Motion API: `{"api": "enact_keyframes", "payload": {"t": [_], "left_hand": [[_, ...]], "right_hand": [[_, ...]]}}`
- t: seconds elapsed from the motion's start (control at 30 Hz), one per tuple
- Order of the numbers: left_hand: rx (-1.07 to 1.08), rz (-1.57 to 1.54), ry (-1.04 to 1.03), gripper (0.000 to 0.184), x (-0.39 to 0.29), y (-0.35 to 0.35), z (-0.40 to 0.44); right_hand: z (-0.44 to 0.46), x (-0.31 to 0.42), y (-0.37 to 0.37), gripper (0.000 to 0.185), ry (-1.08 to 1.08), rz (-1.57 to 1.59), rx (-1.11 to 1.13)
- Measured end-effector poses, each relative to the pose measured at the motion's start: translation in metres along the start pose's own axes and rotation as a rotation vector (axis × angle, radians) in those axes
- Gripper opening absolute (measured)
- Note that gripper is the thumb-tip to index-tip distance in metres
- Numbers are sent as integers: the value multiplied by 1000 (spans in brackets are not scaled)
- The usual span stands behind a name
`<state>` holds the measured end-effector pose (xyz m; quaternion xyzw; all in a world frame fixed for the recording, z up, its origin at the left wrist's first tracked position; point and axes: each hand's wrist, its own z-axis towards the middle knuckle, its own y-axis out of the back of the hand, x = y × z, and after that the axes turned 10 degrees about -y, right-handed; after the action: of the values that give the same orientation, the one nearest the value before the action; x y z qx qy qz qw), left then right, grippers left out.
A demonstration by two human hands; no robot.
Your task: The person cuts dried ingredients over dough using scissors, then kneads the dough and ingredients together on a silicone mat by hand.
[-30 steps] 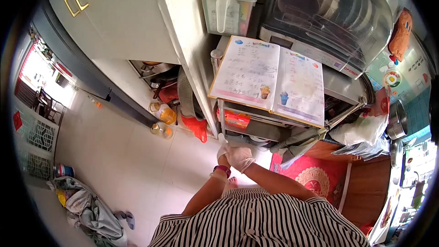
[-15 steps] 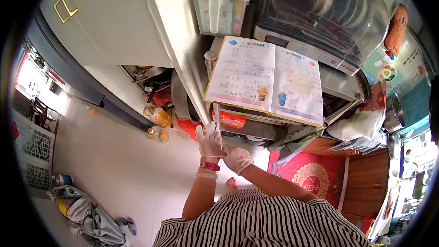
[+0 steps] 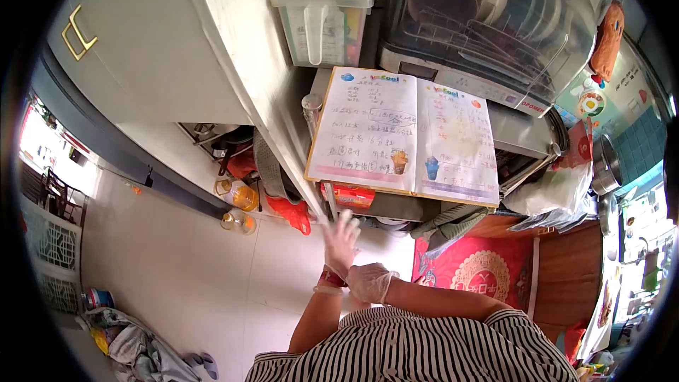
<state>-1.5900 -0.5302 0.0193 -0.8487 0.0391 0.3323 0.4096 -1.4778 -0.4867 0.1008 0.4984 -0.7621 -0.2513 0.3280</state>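
Note:
Both hands wear clear plastic gloves, held over the floor in front of the shelf. My left hand (image 3: pixel 341 242) is open, fingers stretched out and slightly blurred. A dark red watch (image 3: pixel 332 276) and a pale bangle (image 3: pixel 327 289) circle its wrist. My right hand (image 3: pixel 370 284) is closed at the base of the left palm, gripping the left glove's cuff; its fingertips are partly hidden. Beyond the hands an open notebook (image 3: pixel 368 134) with handwritten pages and ice-cream cup pictures lies on top of a shelf unit.
Behind the notebook stand a lidded plastic bin (image 3: pixel 322 28) and a dish cabinet (image 3: pixel 488 35) full of plates. A white panel edge (image 3: pixel 247 78) rises at left. Oil bottles (image 3: pixel 239 209) stand on the floor. A red mat (image 3: pixel 481 269) lies at right.
My hands have moved lower and slightly right in view. The right hand has shifted from beside the left thumb down to the left wrist. The camera view has tilted slightly.

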Motion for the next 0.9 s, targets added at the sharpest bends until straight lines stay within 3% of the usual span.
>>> {"api": "enact_keyframes", "payload": {"t": [0.03,0.1,0.13,0.17,0.2,0.23,0.27,0.33,0.37,0.43,0.47,0.5,0.53,0.57,0.6,0.7,0.83,0.87,0.9], "left_hand": [[2,0,3,96,10,14,11],[185,343,-196,101,39,47,46],[51,390,-204,101,33,35,43],[51,388,-205,101,35,33,46],[28,413,-200,99,33,29,47],[5,440,-194,97,30,25,47],[-66,375,-156,97,28,22,45],[-63,364,-60,96,22,24,40],[-59,349,36,95,22,25,38],[-179,194,48,93,45,37,39],[-5,504,-243,94,69,71,57],[130,989,-477,83,75,74,57],[139,1468,-767,85,87,84,60],[140,1468,-769,85,93,93,72],[104,663,-475,82,113,120,98],[-64,835,-282,69,80,97,81],[-43,1738,-713,53,64,95,84],[-26,1933,-436,58,54,85,83],[9,2001,-315,65,66,103,94]], "right_hand": [[4,-7,-13,27,-3,1,0],[32,-33,-60,30,185,4,-567],[61,-50,-85,23,216,126,-747],[58,-44,-78,19,104,953,-385],[56,-39,-73,17,-106,1855,-263],[49,-35,-58,17,-163,2109,-195],[53,-41,-65,17,-159,2111,-193],[60,-60,-77,21,124,2383,137],[60,-61,-78,21,124,2382,138],[45,-52,-51,40,-43,1929,28],[52,-61,-57,59,-49,1551,-23],[53,-61,-57,59,-51,1553,-28],[56,-57,-55,63,-210,1108,-321],[59,-54,-52,66,-347,637,-578],[38,-41,-20,59,-406,576,-543],[59,-41,-8,57,-399,492,-488],[71,-25,-4,53,-298,487,-560],[71,-30,-9,48,-176,428,-587],[63,-30,-7,48,-176,427,-587]]}}
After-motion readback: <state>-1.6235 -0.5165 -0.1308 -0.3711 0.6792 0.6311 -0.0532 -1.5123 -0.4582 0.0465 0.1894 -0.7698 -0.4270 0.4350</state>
